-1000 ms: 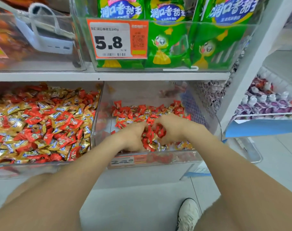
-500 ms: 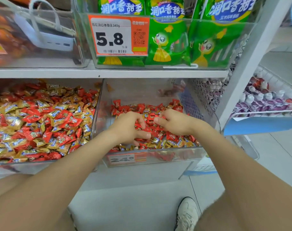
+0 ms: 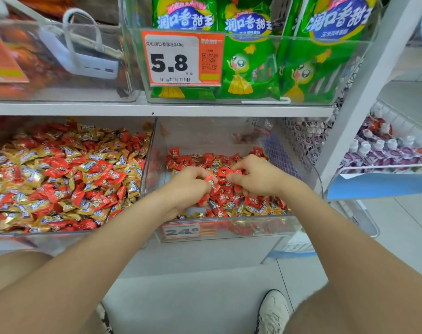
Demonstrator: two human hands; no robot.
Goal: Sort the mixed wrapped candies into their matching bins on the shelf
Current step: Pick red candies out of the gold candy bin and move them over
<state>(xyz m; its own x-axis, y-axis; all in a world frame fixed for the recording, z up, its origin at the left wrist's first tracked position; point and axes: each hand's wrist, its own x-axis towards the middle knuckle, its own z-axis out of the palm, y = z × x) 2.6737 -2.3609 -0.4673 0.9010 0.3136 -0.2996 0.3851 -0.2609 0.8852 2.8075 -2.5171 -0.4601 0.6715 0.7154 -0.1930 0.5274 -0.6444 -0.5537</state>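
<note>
Facing a white shelf above a pale tiled floor, a person reaches both arms into the clear bin at centre frame. Green snack bags and a 5.8 price tag sit above it, with a wire basket of pouches at right. The left hand pinches a red candy and the right hand pinches another, over this bin's red and gold candies; the left bin holds a fuller mix.

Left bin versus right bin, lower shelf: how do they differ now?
The left bin is heaped full; the right bin is thinly filled, its back floor bare. The left bin mixes red and gold wrappers evenly; the right bin looks mostly red. The left hand and right hand each pinch red candies in the right bin, none in the left bin. Both are clear plastic.
</note>
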